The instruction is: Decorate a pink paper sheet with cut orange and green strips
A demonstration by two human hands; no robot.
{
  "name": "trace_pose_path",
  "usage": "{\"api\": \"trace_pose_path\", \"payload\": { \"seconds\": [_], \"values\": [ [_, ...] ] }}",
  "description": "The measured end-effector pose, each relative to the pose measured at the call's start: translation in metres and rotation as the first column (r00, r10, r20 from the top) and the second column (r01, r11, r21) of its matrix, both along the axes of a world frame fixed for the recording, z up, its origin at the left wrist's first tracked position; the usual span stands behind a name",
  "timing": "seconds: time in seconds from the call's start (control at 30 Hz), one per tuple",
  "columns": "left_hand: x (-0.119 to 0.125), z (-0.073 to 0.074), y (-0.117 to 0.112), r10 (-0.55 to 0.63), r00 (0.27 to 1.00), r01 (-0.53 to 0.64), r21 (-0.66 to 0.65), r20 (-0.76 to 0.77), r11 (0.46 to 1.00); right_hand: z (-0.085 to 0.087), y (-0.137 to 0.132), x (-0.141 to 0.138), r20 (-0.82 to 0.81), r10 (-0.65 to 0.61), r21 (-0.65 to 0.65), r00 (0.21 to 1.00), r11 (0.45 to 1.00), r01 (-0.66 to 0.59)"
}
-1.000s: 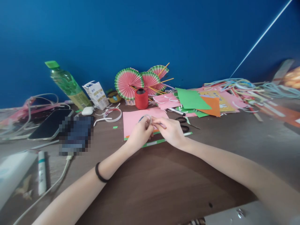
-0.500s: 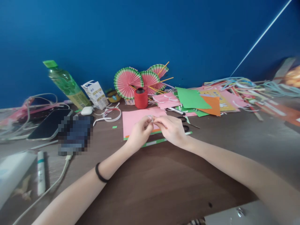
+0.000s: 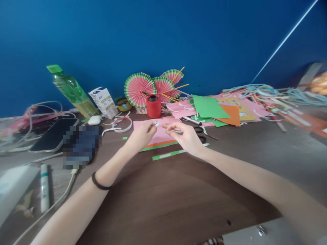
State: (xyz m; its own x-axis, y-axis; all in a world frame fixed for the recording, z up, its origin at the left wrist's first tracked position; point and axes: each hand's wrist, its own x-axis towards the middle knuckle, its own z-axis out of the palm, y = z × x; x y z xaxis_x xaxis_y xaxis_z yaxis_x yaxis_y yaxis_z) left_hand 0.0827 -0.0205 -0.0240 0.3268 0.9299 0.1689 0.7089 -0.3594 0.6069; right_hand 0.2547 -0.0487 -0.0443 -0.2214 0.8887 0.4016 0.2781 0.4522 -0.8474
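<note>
My left hand (image 3: 141, 135) pinches a small whitish scrap (image 3: 156, 123) between thumb and fingertips; what it is made of is too small to tell. Just to its right, apart from it, my right hand (image 3: 186, 137) has its fingertips pressed together, and anything between them is too small to make out. Beneath both hands lies a pink paper sheet (image 3: 163, 135) with an orange and green lower edge. A green paper strip (image 3: 167, 155) with white patches lies in front of it, partly covered by my right hand. Black-handled scissors (image 3: 202, 139) rest beside my right hand.
Behind stand a red thread spool (image 3: 153, 108) and pink-green pleated paper fans (image 3: 139, 90). Coloured papers (image 3: 211, 107) pile up on the right. To the left are a green bottle (image 3: 73, 92), a white carton (image 3: 104, 103), a phone (image 3: 56, 135) and a cable (image 3: 63, 197).
My hands have drawn apart from where they met. The left moved left and slightly up with the whitish scrap; the right stayed almost in place.
</note>
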Motion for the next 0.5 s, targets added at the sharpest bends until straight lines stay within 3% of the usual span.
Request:
{"api": "trace_pose_path", "payload": {
  "seconds": [0.07,0.13,0.23,0.4,0.47,0.5],
  "values": [
    [-0.011,0.002,0.006,0.007,0.978,-0.009,-0.005,-0.207,1.000,0.003,-0.001,-0.002,-0.012,0.060,-0.144,0.998,0.988,-0.061],
    [-0.022,0.002,0.010,-0.061,0.928,0.055,-0.028,-0.368,0.998,0.004,-0.002,-0.005,-0.024,0.135,-0.275,0.991,0.952,-0.136],
    [-0.033,0.002,0.013,-0.081,0.854,0.074,-0.034,-0.514,0.997,0.001,-0.004,-0.007,-0.100,0.182,-0.420,0.978,0.883,-0.208],
    [-0.033,0.016,0.010,0.012,0.805,0.000,0.021,-0.593,1.000,-0.005,-0.003,-0.008,-0.307,0.139,-0.560,0.942,0.773,-0.297],
    [-0.028,0.024,0.007,0.004,0.850,0.003,0.012,-0.527,1.000,-0.005,-0.002,-0.007,-0.348,0.126,-0.573,0.929,0.756,-0.317],
    [-0.025,0.027,0.005,-0.072,0.884,0.059,-0.042,-0.462,0.997,-0.005,-0.002,-0.007,-0.357,0.122,-0.573,0.926,0.754,-0.321]
  ]
}}
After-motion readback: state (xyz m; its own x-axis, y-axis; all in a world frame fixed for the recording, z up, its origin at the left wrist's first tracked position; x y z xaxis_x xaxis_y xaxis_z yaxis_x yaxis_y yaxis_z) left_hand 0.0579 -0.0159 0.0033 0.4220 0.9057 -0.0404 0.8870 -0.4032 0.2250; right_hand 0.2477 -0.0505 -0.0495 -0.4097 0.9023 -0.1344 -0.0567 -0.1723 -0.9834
